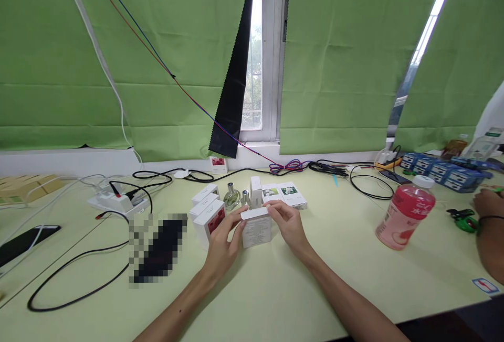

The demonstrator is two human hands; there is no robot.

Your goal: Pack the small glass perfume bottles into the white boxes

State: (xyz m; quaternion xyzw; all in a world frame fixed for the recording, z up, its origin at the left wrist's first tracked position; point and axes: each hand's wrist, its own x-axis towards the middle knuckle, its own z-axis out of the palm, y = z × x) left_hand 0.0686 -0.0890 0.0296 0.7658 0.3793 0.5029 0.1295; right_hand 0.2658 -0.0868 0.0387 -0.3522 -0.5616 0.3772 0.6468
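Note:
A small white box (256, 231) with grey print stands upright on the table, its top flap toward the window. My left hand (223, 237) pinches its upper left corner, and my right hand (289, 225) holds the upper right corner. Just left are several white boxes (205, 220), one showing a red flower picture. Behind the held box stand a round glass bottle (231, 198), a smaller bottle (245, 198) and a narrow white box (255, 191). White boxes with flower pictures (290, 195) lie flat behind my right hand.
A pink drink bottle (405, 213) stands at the right, near blue boxes (443, 170) and another person's arm (490, 226). At the left are a power strip (118, 203), black cables (79, 252), a phone (27, 242) and a blurred dark patch (161, 247).

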